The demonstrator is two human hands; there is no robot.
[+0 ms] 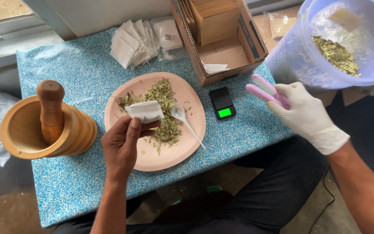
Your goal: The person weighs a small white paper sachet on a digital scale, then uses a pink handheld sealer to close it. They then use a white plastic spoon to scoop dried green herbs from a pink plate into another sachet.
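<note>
bare left hand [122, 143] pinches a small white filter bag [145, 111] between thumb and fingers, held over the pink plate [195, 108] with its heap of dried green leaves [165, 112] and a white plastic spoon [186, 122]. gloved right hand [306, 115] is closed round a pink handheld sealer [267, 91], just right of a small black scale [222, 102]. wooden mortar and pestle [48, 123] stands at the left; a stack of empty bags [133, 43] and a cardboard box [221, 39] lie beyond, a lilac tub of leaves [347, 43] far right

Soft even daylight, faint shadows, sharp focus, slight wide-angle distortion
</note>
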